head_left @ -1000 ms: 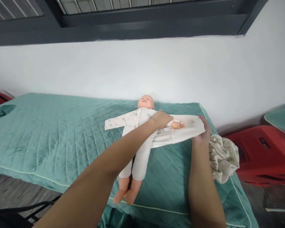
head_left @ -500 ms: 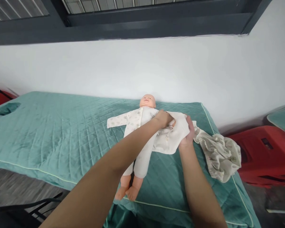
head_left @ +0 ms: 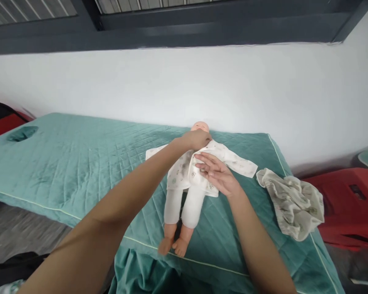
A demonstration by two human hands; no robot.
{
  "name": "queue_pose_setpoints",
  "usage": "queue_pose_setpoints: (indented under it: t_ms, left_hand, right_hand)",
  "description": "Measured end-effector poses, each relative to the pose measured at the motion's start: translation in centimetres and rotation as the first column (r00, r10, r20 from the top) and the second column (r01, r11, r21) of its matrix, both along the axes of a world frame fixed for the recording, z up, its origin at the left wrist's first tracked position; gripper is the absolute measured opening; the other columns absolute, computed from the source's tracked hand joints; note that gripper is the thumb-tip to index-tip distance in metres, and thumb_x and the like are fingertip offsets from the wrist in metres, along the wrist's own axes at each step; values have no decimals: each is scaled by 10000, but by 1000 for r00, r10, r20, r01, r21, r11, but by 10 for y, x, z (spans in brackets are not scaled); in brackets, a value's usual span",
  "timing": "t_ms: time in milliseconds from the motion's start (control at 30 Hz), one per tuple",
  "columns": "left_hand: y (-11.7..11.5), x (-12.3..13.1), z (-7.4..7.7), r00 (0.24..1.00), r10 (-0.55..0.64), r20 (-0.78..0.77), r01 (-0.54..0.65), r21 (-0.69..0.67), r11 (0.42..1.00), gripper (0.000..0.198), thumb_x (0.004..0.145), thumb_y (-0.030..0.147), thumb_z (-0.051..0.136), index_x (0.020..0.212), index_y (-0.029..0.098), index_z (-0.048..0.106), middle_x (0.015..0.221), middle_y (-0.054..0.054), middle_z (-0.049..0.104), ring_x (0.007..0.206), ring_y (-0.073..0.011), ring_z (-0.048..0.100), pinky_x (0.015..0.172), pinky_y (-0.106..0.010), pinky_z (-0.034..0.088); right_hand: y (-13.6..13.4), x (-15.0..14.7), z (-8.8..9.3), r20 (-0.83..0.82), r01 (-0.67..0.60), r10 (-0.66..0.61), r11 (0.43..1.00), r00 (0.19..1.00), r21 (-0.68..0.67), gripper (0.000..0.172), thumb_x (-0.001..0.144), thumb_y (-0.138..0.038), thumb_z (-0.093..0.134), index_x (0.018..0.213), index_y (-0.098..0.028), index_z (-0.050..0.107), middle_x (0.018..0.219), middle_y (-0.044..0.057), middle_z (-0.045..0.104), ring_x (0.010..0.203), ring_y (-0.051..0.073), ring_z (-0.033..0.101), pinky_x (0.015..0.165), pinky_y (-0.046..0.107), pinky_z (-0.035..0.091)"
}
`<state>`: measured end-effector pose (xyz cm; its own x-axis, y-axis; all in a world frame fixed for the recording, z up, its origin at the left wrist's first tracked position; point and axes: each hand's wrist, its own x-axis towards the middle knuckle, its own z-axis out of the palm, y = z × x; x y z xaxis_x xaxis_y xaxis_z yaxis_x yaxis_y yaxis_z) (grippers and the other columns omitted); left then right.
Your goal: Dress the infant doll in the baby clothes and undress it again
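The baby doll lies on its back on the teal quilted bed, its head toward the wall, wearing a printed jacket. The right hand lies flat on the doll's chest, fingers spread wide. The left hand rests at the doll's neck, and whether it grips anything cannot be told. A crumpled cloth lies to the right of the doll, apart from it.

Bare quilt left of the doll; crumpled cloth crowds its right.
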<state>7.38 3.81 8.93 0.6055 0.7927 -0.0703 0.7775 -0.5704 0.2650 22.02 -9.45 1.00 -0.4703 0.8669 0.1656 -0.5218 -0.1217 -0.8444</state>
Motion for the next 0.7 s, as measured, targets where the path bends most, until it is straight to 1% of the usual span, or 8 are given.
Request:
queue_pose_setpoints:
  t_ms: [100, 167, 233, 300, 400, 567, 633, 700]
  left_hand:
    - [-11, -13, 13, 998, -21, 67, 28, -100, 995, 442, 987, 458, 397, 1264, 220, 648, 1289, -52, 691, 1117, -212, 642, 922, -293, 483]
    - [-19, -13, 11, 997, -49, 59, 55, -100, 993, 493, 920, 472, 524, 1334, 214, 592, 1320, -65, 668, 1155, -229, 626, 920, -298, 485]
    - [-24, -10, 3, 999, -38, 26, 38, -22, 999, 515, 868, 387, 600, 1356, 224, 570, 1340, -71, 649, 1203, -255, 602, 911, -319, 493]
    - [-27, -5, -7, 999, 21, 42, -24, 73, 997, 460, 875, 266, 555, 1334, 239, 583, 1349, -69, 640, 1230, -262, 583, 896, -335, 500]
    - [-28, -3, -19, 977, 131, 167, -155, 136, 979, 416, 905, 153, 446, 1281, 235, 603, 1315, -72, 654, 1201, -249, 594, 887, -347, 507]
    - [-28, -16, -37, 862, 333, 381, -424, 185, 886, 319, 903, 126, 454, 1182, 166, 602, 1180, -122, 642, 1189, -287, 571, 949, -407, 504]
    - [-31, -25, -45, 818, 327, 474, -455, 185, 871, 320, 890, 104, 461, 1178, 164, 587, 1224, -125, 601, 1215, -275, 553, 990, -406, 497]
    - [-39, -35, -53, 769, 274, 578, -443, 172, 880, 327, 904, 101, 445, 1198, 176, 567, 1267, -114, 575, 1233, -240, 550, 1033, -385, 487]
  right_hand:
    - [-2, 2, 3, 23, -40, 40, 999, 999, 8, 541, 833, -275, 751, 1349, -345, 604, 1551, 49, 513, 1370, 255, 533, 1049, 394, 471]
    - [-2, 3, 4, 42, -52, 51, 999, 998, 15, 510, 860, -296, 731, 1353, -336, 604, 1535, 61, 534, 1360, 262, 547, 1042, 399, 471]
    - [-3, 4, 3, 68, -64, 62, 998, 996, 22, 482, 881, -311, 715, 1350, -322, 607, 1505, 75, 566, 1324, 262, 579, 1024, 393, 478]
    - [-3, 5, 3, 100, -66, 64, 998, 993, 20, 470, 889, -324, 712, 1347, -313, 609, 1478, 82, 590, 1289, 255, 605, 1004, 381, 490]
    - [-3, 5, 1, 146, -48, 46, 999, 988, 10, 460, 882, -354, 723, 1328, -307, 621, 1446, 82, 617, 1239, 248, 634, 969, 372, 514]
    - [-3, 6, -1, 151, -19, 19, 1000, 988, -2, 474, 844, -378, 768, 1291, -275, 652, 1368, 106, 669, 1123, 244, 693, 885, 356, 551]
    - [-2, 9, -2, 162, -8, 11, 1000, 987, -17, 477, 820, -372, 791, 1266, -257, 666, 1328, 119, 690, 1072, 244, 711, 842, 350, 564]
    - [-1, 13, -3, 174, 19, -15, 1000, 985, -20, 450, 813, -362, 792, 1235, -253, 677, 1283, 116, 712, 1022, 241, 724, 799, 350, 577]
